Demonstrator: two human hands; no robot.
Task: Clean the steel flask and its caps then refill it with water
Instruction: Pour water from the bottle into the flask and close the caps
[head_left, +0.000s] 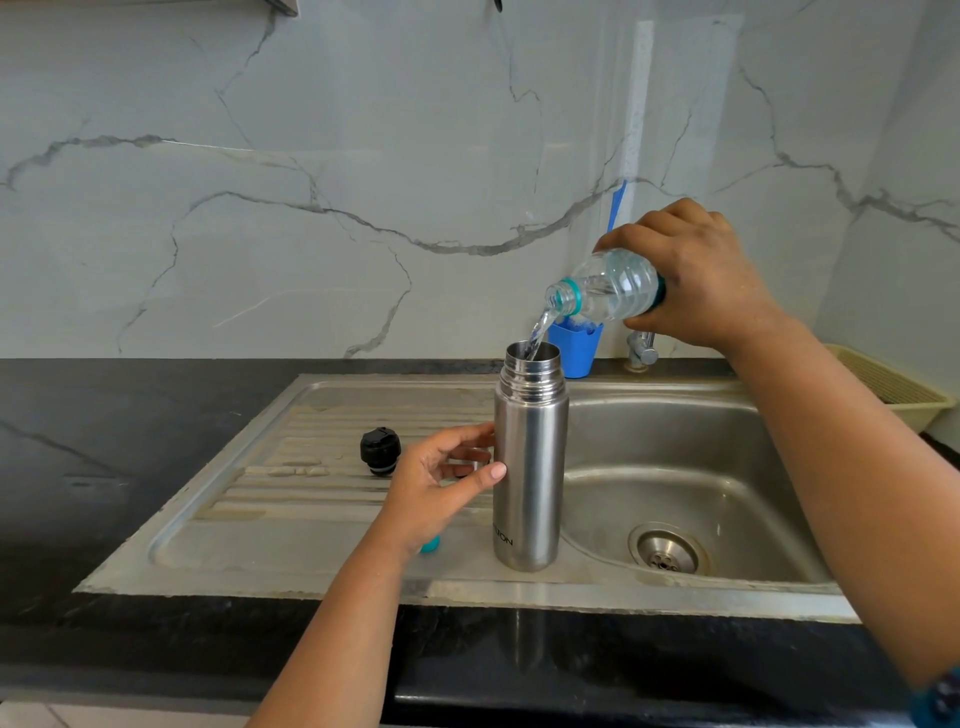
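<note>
White marble-look wall panels with grey veins fill the upper half of the head view, above a black stone counter (156, 441) that carries a steel sink unit (675, 467) with a ribbed draining board (291, 467) on its left.

At the centre of the picture, on the draining board right at the edge of the basin, the steel flask (530, 467) stands upright with its threaded mouth uncovered. The left hand (441, 483), reaching in from 7 o'clock, steadies it: the thumb and fingertips curl against the flask's left side in a loose, partial hold. From 2 o'clock the right hand (696, 275) wraps firmly round the base of a clear plastic bottle (608, 286), tipped neck-down to the left, and a thin stream of water (540, 327) falls from its neck into the flask's mouth.

At 9 o'clock from the flask, a black cap (380, 451) sits on the draining board, well apart from it. A small teal cap (431, 544) peeks out under the left wrist, near the flask's foot. Behind the flask at 12 o'clock, a blue cup (574, 345) stands against the wall with a chrome tap (641, 348) just beside it. At 3 o'clock, a cream basket (893, 389) rests on the counter in the corner. The basin's drain (667, 551) lies at 4 o'clock from the flask.
</note>
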